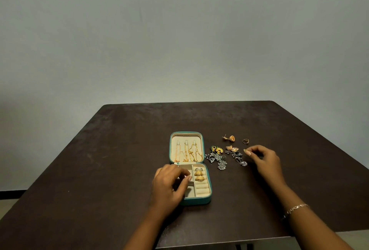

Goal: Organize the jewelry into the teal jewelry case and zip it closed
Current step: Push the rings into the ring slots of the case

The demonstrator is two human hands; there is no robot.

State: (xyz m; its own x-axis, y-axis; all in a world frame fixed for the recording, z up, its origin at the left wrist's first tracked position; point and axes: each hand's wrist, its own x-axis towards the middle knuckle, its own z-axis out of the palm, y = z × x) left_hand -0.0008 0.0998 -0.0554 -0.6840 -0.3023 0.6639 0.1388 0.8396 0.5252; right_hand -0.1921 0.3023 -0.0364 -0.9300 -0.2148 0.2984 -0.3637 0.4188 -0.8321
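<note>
The dark brown tabletop (119,150) carries the open teal zip-around jewelry case (199,201) near its centre. Its long axis runs from near edge to far edge, with the lid laid flat toward the far edge. The left hand (169,182) rests on the tray's left compartments, fingers curled; whether it holds anything cannot be told. Thin gold chains (189,152) lie in the lid, and gold rings (199,176) sit in the right-hand roll. Loose silver and gold earrings (219,158) lie right of the case. The right hand (263,160) has thumb and forefinger tips together; whether they pinch anything cannot be told.
</note>
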